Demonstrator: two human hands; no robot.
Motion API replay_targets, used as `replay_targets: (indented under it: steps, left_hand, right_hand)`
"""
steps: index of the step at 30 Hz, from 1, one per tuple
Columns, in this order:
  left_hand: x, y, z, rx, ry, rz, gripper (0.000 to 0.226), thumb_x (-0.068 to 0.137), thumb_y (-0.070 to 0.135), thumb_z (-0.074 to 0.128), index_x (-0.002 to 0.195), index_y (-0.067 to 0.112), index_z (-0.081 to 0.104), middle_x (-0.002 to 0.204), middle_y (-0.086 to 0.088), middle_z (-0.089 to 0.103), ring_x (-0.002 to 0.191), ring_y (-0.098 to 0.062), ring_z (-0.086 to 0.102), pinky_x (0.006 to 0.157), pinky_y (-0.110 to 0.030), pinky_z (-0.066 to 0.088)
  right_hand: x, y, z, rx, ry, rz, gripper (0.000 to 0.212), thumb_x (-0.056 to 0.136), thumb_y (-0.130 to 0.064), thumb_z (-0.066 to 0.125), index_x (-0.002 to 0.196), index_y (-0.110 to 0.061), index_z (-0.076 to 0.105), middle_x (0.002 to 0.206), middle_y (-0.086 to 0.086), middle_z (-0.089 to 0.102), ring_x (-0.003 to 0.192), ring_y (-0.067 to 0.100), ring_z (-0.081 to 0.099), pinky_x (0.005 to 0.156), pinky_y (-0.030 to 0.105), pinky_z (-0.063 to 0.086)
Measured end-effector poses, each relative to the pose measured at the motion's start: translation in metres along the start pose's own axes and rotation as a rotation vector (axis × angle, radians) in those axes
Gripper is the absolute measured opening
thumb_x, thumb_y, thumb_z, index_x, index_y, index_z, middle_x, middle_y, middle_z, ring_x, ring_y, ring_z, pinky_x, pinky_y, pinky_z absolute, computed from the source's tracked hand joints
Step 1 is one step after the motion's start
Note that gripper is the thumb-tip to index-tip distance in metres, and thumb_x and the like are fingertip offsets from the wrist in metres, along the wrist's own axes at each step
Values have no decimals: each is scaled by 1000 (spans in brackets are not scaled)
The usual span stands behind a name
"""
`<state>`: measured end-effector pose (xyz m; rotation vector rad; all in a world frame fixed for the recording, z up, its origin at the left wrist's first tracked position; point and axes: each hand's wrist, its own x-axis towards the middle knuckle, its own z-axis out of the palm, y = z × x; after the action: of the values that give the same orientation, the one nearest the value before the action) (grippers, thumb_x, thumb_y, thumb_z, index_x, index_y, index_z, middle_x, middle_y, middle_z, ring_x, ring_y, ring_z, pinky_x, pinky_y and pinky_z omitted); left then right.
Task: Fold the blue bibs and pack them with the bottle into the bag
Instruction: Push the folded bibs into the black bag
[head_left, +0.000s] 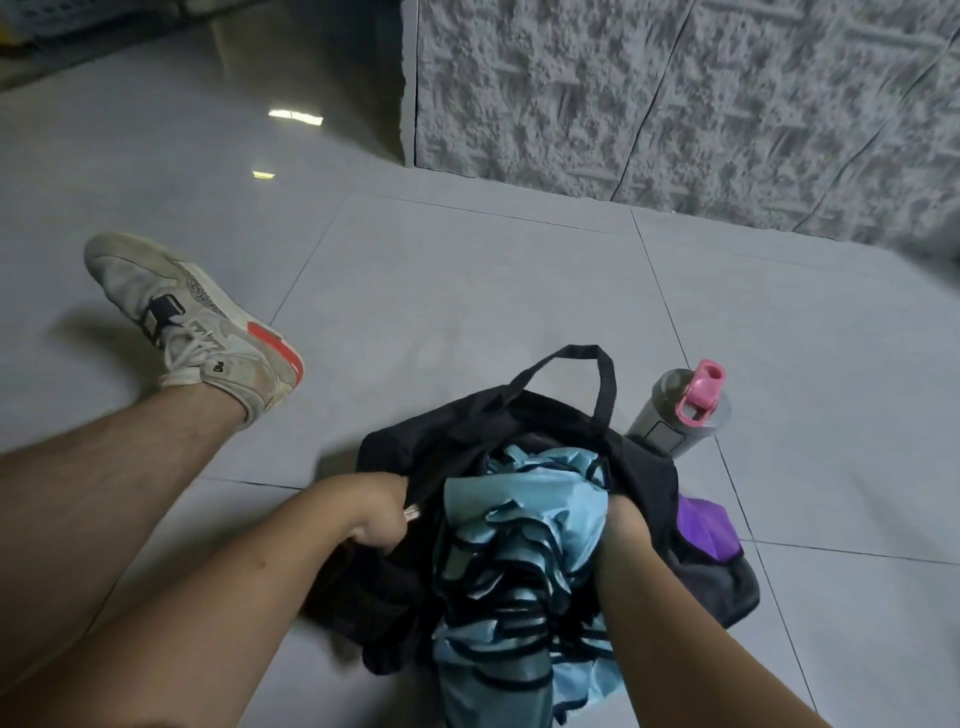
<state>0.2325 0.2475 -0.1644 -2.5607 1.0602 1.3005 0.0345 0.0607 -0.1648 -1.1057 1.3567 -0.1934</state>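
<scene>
Left hand (376, 522) grips bag (441, 441) rim; right hand (626, 525) pushes bibs (519, 530) in (fingers hidden, grip unclear). Bottle (680, 410) stands beside bag.

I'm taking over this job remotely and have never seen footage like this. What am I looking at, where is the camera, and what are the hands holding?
There is no machine here: a person sits on a tiled floor and works bare-handed. The single picture comes from a camera worn on their head, looking forward and down, so the forearms enter from the bottom edge. The left hand grips the edge of a black bag, holding its mouth open. The right hand is pushing a bunched pile of blue bibs with black trim into it; its fingers are hidden in the cloth. The grey bottle with a pink lid stands on the floor beside the bag, not yet packed. A purple item shows at the bag's right side. The person's leg and sneaker stretch out at left.
</scene>
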Motion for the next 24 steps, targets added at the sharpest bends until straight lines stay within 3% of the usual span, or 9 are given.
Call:
replay_targets:
  steps: [3,6,8,10,11,14,16,20,24]
  left_hand:
    - [-7,0,-5,-116,81,-7,10,83,7,53,80,15,57,85,-7,63,73,-22,60,63,-26,47]
    - [-2,-3,-3,-298,190,-23,10,79,9,52,82,13,61,87,-7,67,79,-23,65,66,-29,52]
    - [0,-3,-2,-379,248,-32,11,81,13,54,87,14,63,92,-7,68,84,-24,67,76,-34,57]
    - [-1,-1,2,-388,297,-26,8,86,12,55,86,15,63,92,-6,67,82,-22,64,79,-33,56]
    - [-2,1,3,-390,342,-17,7,87,12,56,86,16,62,92,-5,66,82,-22,62,79,-32,55]
    - [-7,0,8,-347,416,-33,8,85,13,58,86,20,56,98,-5,66,88,-23,61,80,-31,52]
    - [-16,-2,9,-217,405,-84,12,84,15,59,89,22,51,106,-5,66,96,-26,62,83,-34,54]
    - [-32,-3,13,107,259,-275,57,81,23,62,135,20,44,139,-9,54,127,-32,57,97,-39,53]
    - [-33,-4,11,143,73,-296,87,81,12,66,157,17,25,154,-17,42,136,-34,52,106,-41,50]
  right_hand:
    - [-1,-5,8,14,-147,43,31,108,-8,41,128,6,61,119,22,67,105,33,64,80,31,58]
    - [-6,-9,9,30,-218,127,29,89,-17,62,104,3,75,102,23,75,101,39,70,94,40,56]
    - [-8,-4,7,-73,-307,170,46,75,-34,73,110,-4,77,108,21,76,104,41,72,103,51,52]
    - [-17,1,6,-170,-375,220,56,69,-43,84,112,-8,77,107,19,77,102,40,73,100,51,55]
    - [-23,1,6,-197,-380,237,46,75,-41,84,105,-7,78,101,18,78,95,37,74,93,46,58]
    - [-30,7,3,-259,-347,298,21,92,-19,71,82,-1,76,77,18,77,73,32,71,68,35,56]
    - [-26,8,-1,-207,-309,235,18,92,-7,63,80,3,72,72,19,74,67,32,69,64,34,54]
    - [-23,-1,-5,72,-263,201,25,76,-5,58,89,12,72,91,28,73,76,40,71,78,43,52]
    - [-26,-7,-1,282,-209,71,25,102,-5,42,88,-3,62,71,12,70,62,25,68,66,35,50]
